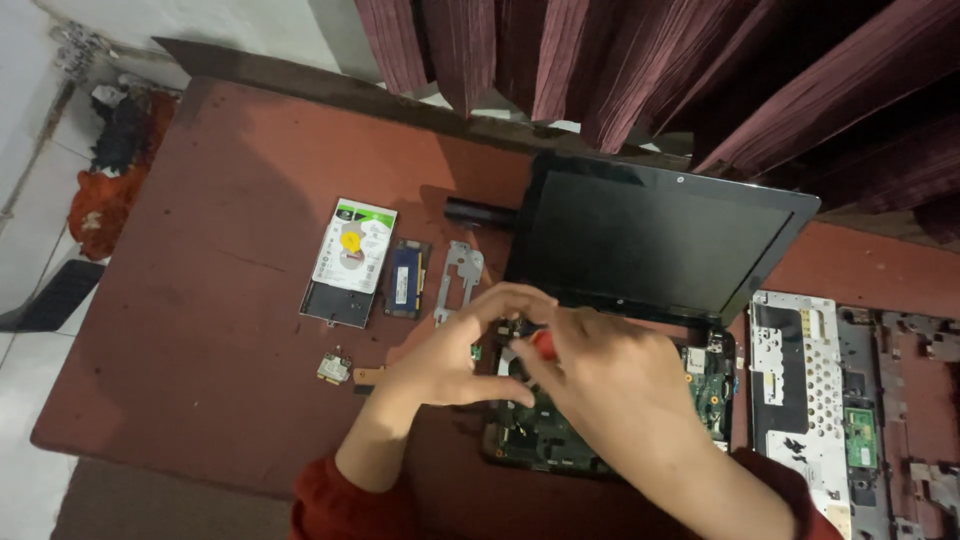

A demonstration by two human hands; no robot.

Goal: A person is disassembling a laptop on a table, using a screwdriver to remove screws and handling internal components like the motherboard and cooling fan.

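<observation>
Hands working together over an opened laptop base (560, 440), which is lying near the front edge of a reddish-brown table (220, 330). I am seeing the right hand (610, 385) closing its fingers around a red-handled tool (543, 344), likely a screwdriver, its tip hidden against the exposed circuit board. The left hand (450, 355) is curling beside it, fingertips arching over the same spot; I cannot tell whether it is pinching anything. The dark screen (650, 240) is standing open behind the hands, its top edge reaching toward the maroon curtain (640, 70).

Items lying to the left, in a row, each apart from the next: a hard drive (352, 258) in its tray, a memory module (406, 278), a grey metal bracket (458, 280). A black cylinder (478, 213) is sitting just behind the bracket, beside the screen. A small wireless card (334, 368) is resting nearer the front edge. Bare table is stretching wide on the far left. To the right, a removed keyboard panel (800, 390) and a dark frame piece (915, 400) are crowding that edge
</observation>
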